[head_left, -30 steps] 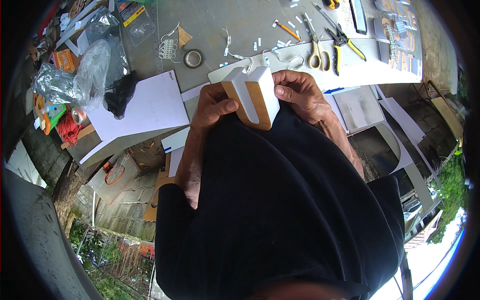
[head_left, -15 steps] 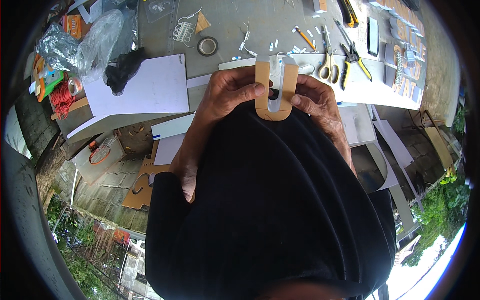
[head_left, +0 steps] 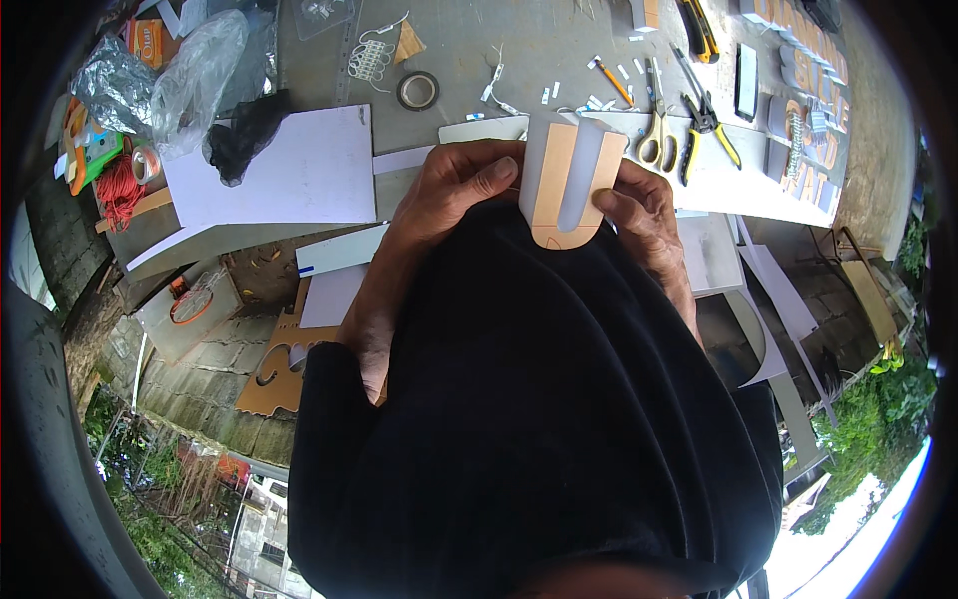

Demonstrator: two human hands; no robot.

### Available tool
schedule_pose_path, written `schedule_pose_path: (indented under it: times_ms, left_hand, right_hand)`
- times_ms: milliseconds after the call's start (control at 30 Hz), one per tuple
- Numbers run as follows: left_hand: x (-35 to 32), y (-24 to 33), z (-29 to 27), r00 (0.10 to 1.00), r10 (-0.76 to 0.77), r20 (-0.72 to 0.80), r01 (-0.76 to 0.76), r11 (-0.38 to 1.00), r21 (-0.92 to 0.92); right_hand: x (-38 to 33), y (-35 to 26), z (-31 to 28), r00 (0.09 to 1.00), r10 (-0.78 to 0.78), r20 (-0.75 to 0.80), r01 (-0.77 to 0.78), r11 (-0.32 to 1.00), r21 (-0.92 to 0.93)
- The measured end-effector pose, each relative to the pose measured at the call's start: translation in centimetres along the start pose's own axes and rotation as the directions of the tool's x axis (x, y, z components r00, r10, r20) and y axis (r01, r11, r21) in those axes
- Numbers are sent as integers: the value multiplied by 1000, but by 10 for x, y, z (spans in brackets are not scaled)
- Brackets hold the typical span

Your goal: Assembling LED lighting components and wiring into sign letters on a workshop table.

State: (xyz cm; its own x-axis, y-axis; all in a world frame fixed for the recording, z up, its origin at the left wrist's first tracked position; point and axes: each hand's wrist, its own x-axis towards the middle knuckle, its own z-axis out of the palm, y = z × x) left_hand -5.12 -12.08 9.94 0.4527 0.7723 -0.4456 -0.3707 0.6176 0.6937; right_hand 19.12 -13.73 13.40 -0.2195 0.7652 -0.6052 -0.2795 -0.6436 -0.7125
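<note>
A U-shaped sign letter (head_left: 566,238), with a tan face and pale grey-white side walls, is held up between my hands close to my chest. My left hand (head_left: 469,185) grips its left side, thumb towards the near face and fingers behind. On the other side my right hand (head_left: 644,215) has its thumb pressed on the right leg of the letter, and its fingers go behind it. Small marks show on the rounded end. The letter is tilted, so its side walls are visible.
Beyond my hands lie scissors (head_left: 659,140), yellow-black pliers (head_left: 704,125), a cutter knife (head_left: 702,30), a pencil (head_left: 616,84), a phone (head_left: 745,82) and black tape (head_left: 417,91). More letters (head_left: 813,60) line the right. White sheet (head_left: 289,170) and plastic bags (head_left: 205,85) are at left.
The U-shaped letter has tilted, so more of its side walls shows, and it has shifted slightly right. Both hands still hold it.
</note>
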Motion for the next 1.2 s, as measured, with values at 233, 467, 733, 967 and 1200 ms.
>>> schedule_pose_path:
  times_ms: [233, 467, 733, 967, 1200]
  left_hand:
    - [11, 7, 11, 990, 81, 117, -92, 992, 87]
    - [23, 13, 26, 985, 17, 173, -16, 1000, -8]
    - [34, 19, 32, 957, 289, 33, -291, 954, 65]
    - [46, 7, 21, 958, 272, 86, -277, 960, 47]
    - [47, 7, 18, 973, 225, 53, -221, 973, -64]
  right_hand:
    - [14, 28, -31, 996, -21, 89, -18, 911, 411]
    - [22, 39, -36, 989, 11, 148, -109, 731, 674]
    - [28, 48, -36, 995, 65, 73, -96, 814, 573]
    - [32, 44, -31, 994, 79, 78, -110, 803, 585]
    - [35, 49, -38, 981, 74, 179, -168, 784, 597]
